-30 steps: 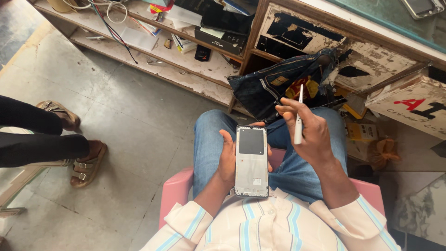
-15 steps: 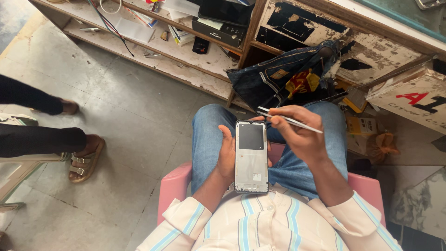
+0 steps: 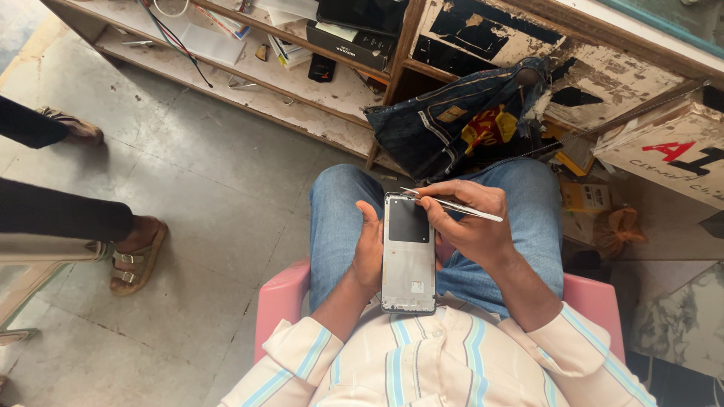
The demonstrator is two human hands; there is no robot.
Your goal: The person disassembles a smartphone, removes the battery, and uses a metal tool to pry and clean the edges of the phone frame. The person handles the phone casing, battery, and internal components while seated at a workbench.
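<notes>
My left hand [image 3: 369, 249] grips an opened phone frame [image 3: 408, 255], silver with a dark square panel near its top, held upright over my lap. My right hand [image 3: 467, 218] holds slim white tweezers [image 3: 452, 204] almost level, their tip touching the top edge of the phone frame. I sit on a pink chair [image 3: 280, 301] in blue jeans and a striped shirt.
A low wooden shelf [image 3: 302, 98] ahead carries cables, small boxes and tools. A dark denim bag [image 3: 452, 120] rests against it by my knees. Another person's sandalled feet [image 3: 139, 256] stand on the concrete floor to the left. A white box [image 3: 671, 154] sits at right.
My right hand has brought the tweezers down from upright to level, with the tip now at the phone's top edge. The person at left has shifted their feet.
</notes>
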